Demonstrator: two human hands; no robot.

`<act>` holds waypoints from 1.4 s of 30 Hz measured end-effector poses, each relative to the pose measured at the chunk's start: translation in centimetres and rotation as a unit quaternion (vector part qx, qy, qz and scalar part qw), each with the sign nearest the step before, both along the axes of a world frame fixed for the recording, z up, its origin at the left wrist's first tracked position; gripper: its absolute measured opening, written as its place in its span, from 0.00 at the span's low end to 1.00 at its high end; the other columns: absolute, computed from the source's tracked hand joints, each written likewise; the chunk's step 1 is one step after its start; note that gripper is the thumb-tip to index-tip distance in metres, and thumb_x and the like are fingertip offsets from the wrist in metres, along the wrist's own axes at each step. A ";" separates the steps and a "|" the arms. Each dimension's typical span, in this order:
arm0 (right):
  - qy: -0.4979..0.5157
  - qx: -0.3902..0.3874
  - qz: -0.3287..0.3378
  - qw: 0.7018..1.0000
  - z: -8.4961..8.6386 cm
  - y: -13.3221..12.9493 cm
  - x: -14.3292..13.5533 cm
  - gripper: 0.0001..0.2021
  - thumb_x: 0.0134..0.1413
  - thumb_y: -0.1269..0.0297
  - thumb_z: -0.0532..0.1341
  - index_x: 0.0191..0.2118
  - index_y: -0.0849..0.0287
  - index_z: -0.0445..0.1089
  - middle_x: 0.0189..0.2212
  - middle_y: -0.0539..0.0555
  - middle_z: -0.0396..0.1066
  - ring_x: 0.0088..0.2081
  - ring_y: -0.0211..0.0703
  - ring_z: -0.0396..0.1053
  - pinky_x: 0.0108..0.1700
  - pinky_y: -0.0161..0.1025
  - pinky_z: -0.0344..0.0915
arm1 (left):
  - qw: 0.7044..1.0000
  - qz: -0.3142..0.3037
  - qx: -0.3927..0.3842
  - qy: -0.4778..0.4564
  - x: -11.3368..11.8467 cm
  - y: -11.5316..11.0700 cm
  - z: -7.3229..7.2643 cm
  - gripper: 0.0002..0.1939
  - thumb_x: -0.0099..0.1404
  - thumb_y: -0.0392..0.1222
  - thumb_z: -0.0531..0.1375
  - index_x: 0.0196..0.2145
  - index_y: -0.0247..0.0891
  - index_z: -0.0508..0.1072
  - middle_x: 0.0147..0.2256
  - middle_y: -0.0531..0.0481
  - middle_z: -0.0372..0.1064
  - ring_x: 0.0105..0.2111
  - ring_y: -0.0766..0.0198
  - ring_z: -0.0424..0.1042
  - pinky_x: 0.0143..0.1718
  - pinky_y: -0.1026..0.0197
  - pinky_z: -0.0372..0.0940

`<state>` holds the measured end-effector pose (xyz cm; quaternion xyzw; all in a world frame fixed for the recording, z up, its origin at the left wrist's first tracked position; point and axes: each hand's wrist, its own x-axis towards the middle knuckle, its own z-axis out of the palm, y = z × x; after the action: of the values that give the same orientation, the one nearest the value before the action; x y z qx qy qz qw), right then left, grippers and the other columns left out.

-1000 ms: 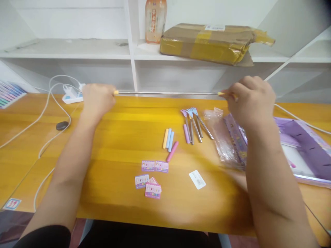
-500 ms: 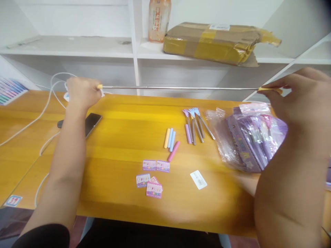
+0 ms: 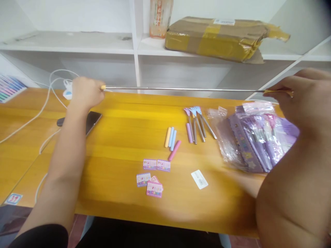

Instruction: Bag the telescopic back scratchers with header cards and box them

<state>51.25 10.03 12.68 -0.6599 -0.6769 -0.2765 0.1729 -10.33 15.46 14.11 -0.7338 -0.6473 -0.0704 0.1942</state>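
A thin telescopic back scratcher (image 3: 181,89) is stretched out level above the table's back edge, its metal rod drawn long. My left hand (image 3: 88,91) is closed round the yellow grip at one end. At the other end my right hand (image 3: 305,93) pinches the yellow head, partly hidden by the fingers. Below the rod lie several back scratchers (image 3: 198,124) with purple and blue claw heads and bare metal rods. Beside them are loose coloured grips: a yellow grip (image 3: 168,137), blue grips (image 3: 172,138) and a pink grip (image 3: 174,150).
Small printed cards (image 3: 154,188) and a white barcode card (image 3: 199,179) lie nearer the front. Purple packages in clear bags (image 3: 248,141) sit under my right forearm. A phone (image 3: 93,121) and white cables (image 3: 49,93) are left. A taped carton (image 3: 214,38) and bottle (image 3: 160,20) stand on the shelf.
Both hands still hold the stretched back scratcher. The right hand and its end have shifted slightly right, and the left hand slightly right too; the camera view has tilted a little downward.
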 end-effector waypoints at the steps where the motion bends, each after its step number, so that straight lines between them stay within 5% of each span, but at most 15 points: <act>1: 0.002 -0.007 0.005 1.000 0.1 0.1 -0.3 0.11 0.74 0.57 0.66 0.49 0.57 0.83 0.46 0.64 0.82 0.42 0.45 0.71 0.39 0.44 0.59 | 1.000 -0.002 -0.009 0.005 0.2 0.0 0.0 0.18 0.79 0.43 0.49 0.39 0.38 0.77 0.28 0.49 0.58 0.33 0.59 0.40 0.39 0.54 0.43; 5: 0.013 -0.014 0.048 0.999 0.5 0.6 -2.7 0.08 0.72 0.59 0.68 0.47 0.56 0.83 0.43 0.64 0.80 0.44 0.48 0.70 0.42 0.45 0.62 | 0.999 -0.017 -0.027 0.020 2.2 -0.4 0.2 0.16 0.76 0.38 0.50 0.40 0.41 0.78 0.29 0.48 0.63 0.32 0.58 0.48 0.39 0.53 0.46; 11: 0.005 0.096 0.236 0.967 -1.1 0.9 -9.7 0.14 0.75 0.55 0.63 0.39 0.55 0.81 0.31 0.59 0.71 0.36 0.47 0.63 0.39 0.45 0.59 | 0.999 -0.022 -0.041 0.009 7.5 -2.2 -0.8 0.13 0.68 0.38 0.56 0.39 0.42 0.82 0.31 0.42 0.75 0.38 0.47 0.72 0.39 0.51 0.55; 14: -0.010 0.120 0.325 0.938 -2.0 -0.6 -14.2 0.13 0.74 0.61 0.64 0.34 0.54 0.76 0.29 0.55 0.67 0.34 0.45 0.59 0.37 0.43 0.56 | 0.997 -0.052 -0.061 0.009 10.3 -4.4 -1.5 0.13 0.68 0.36 0.56 0.38 0.39 0.82 0.31 0.39 0.76 0.36 0.45 0.76 0.38 0.51 0.57; 20: -0.060 0.084 0.387 0.916 -3.2 -4.7 -20.9 0.09 0.75 0.70 0.61 0.40 0.55 0.76 0.29 0.52 0.65 0.33 0.43 0.56 0.36 0.44 0.49 | 0.988 -0.120 -0.093 0.018 13.8 -8.4 -2.1 0.14 0.71 0.36 0.55 0.39 0.37 0.83 0.31 0.38 0.78 0.32 0.47 0.77 0.35 0.53 0.58; 42: -0.062 0.044 0.374 0.924 -1.9 -5.4 -20.7 0.11 0.77 0.69 0.57 0.41 0.56 0.76 0.31 0.53 0.68 0.34 0.45 0.58 0.37 0.44 0.52 | 0.987 -0.118 -0.106 0.039 13.7 -7.8 -1.4 0.14 0.66 0.33 0.56 0.38 0.40 0.83 0.30 0.40 0.78 0.34 0.47 0.78 0.32 0.54 0.55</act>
<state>30.53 4.59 10.73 -0.3322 -0.8710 -0.2617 0.2501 3.34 7.68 12.67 -0.8236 -0.5518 0.0049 0.1311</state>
